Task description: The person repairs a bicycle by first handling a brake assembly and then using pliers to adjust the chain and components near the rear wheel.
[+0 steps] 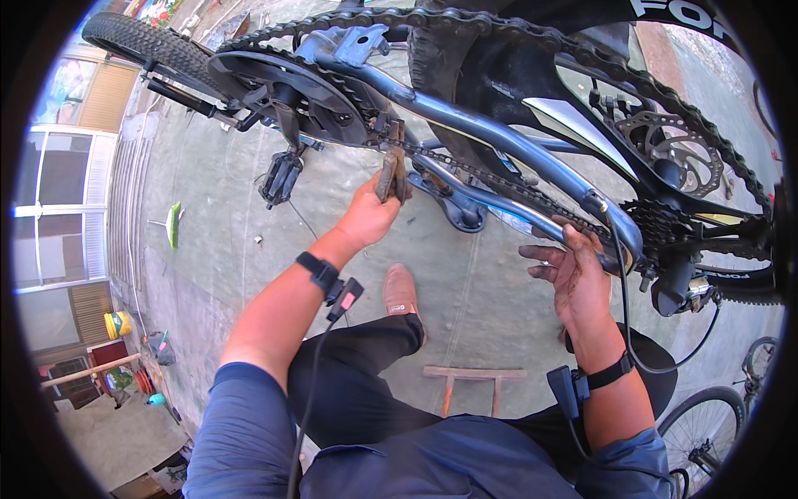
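A blue bicycle frame [499,137] lies across the upper part of the head view, with a bicycle chain [490,176] running along its tube. My left hand [378,200] has its grease-darkened fingers pressed together on the chain, close to the black chainring [287,91]. Toward the rear sprockets [661,229], my right hand [578,270] is turned palm up. Its thumb and a finger meet at the chain beside the tube, partly hidden; the other fingers are loosely spread. Both hands are smeared with dark grease.
A pedal [283,176] hangs left of my left hand. A disc rotor [672,154] and a looping cable [677,366] are by the rear. A small wooden stool [474,374] stands below me. Another bicycle wheel [706,424] is at lower right, a yellow bucket [117,324] far left.
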`<control>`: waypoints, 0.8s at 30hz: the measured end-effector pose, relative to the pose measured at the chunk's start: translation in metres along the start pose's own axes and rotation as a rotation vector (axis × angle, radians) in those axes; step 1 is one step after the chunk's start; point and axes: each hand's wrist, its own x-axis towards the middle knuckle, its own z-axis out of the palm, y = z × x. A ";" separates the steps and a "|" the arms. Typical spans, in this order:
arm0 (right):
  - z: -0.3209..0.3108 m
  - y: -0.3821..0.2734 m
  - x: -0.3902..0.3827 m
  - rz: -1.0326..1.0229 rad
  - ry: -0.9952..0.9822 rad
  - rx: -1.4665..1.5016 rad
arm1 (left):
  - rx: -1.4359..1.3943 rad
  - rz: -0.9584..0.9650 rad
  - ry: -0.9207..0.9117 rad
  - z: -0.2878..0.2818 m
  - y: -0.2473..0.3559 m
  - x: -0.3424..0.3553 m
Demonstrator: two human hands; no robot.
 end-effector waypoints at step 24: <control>0.071 0.039 -0.012 0.150 -0.248 -0.413 | -0.991 -0.238 0.162 0.024 0.103 -0.168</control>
